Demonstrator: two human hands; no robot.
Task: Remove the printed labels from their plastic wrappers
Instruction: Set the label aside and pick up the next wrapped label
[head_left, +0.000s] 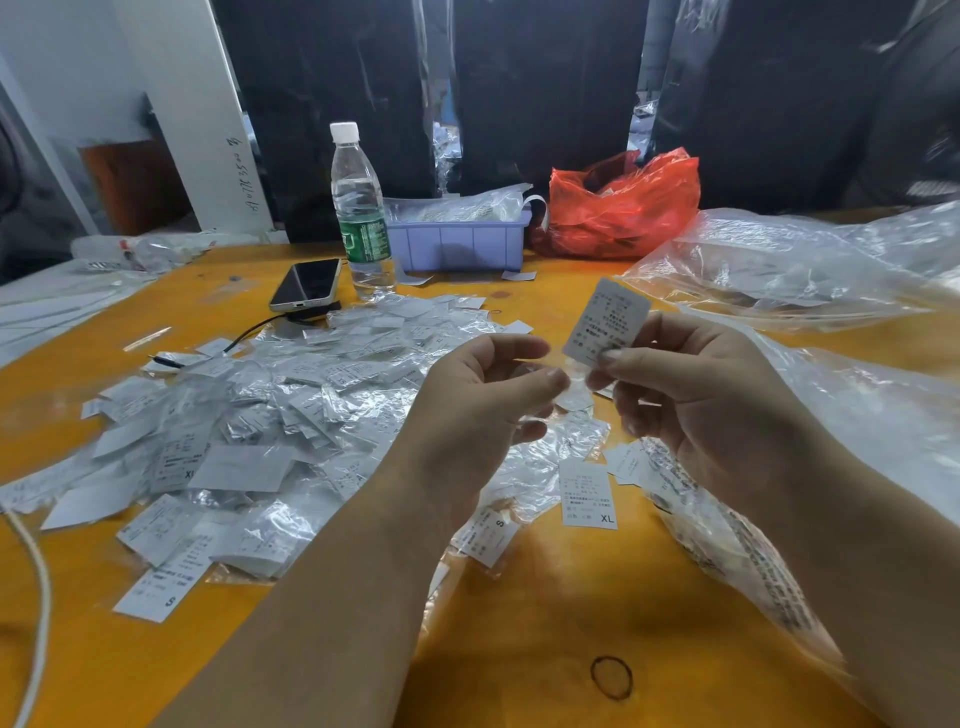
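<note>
A person's two bare hands are raised above an orange table (545, 597), seen from a head-worn camera looking down. The right hand (691, 395) pinches the lower edge of a small white printed label (608, 322) between thumb and fingers, holding it upright and slightly tilted. The left hand (483, 395), just beside it, has its fingers curled and pinches a thin clear plastic wrapper (571, 387) that hangs between the two hands, close under the label. Beneath and to the left lies a big heap of labels and wrappers (270, 415). Farther back stand a water bottle (361, 208), a dark phone (306, 285), a lilac plastic tray (457, 241) and a red plastic bag (618, 208). Large clear bags (810, 270) spread along the right side. A thin rubber band (612, 677) lies near the table's front edge.
</note>
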